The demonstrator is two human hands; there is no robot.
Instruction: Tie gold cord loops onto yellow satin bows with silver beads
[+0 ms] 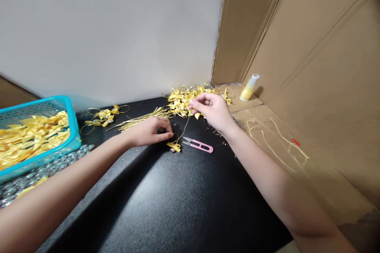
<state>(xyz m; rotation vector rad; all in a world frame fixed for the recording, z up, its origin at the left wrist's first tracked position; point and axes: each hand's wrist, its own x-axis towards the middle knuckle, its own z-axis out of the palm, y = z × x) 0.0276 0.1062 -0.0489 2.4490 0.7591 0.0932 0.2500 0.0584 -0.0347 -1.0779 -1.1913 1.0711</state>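
A small yellow ribbon bow (pixel 175 147) with a silvery bell-like ball hangs low over the black tabletop, on a thin gold cord (pixel 184 129). My left hand (pixel 157 129) is closed, thumb and fingers pinching the cord's loop just above the bow. Higher and to the right, my right hand (pixel 212 110) pinches the cord's other end, so the strand runs taut and slanting between both hands. Pink thread snips (pixel 202 146) lie beside the bow, blades pointing left. Behind my right hand is a heap of yellow bows (pixel 179 99) with cord loops.
At the left stands a turquoise basket (pixel 73 126) of yellow ribbon bows, with silvery balls (pixel 63 161) alongside. Cut gold cords (pixel 145 118) lie behind my left hand; several finished-looking bows (pixel 105 116) sit further left. A yellow thread spool (pixel 249 88) stands on cardboard at right.
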